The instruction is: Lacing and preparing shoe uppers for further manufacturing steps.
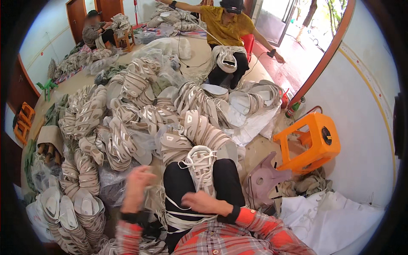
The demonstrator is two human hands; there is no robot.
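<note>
A beige and white shoe upper [199, 165] lies between my thighs, toe pointing away from me, with white lace threaded across its front and loose lace ends at its sides. My right hand [206, 202] is at the near end of this upper, its fingers curled closed; whatever they pinch is too small to make out. Raised to the left of my knee is my left hand [138, 185], smeared by motion, so its fingers are unclear. A bundle of long white laces [185, 220] drapes across my lap below the right hand.
Stacks of beige shoe uppers [123, 140] cover the floor ahead and left. An orange plastic stool [312, 142] lies tipped at right, beside a mauve plastic piece [261, 180] and white sheeting [329, 221]. A co-worker [225, 25] sits ahead, arms spread; another person [95, 32] sits far left.
</note>
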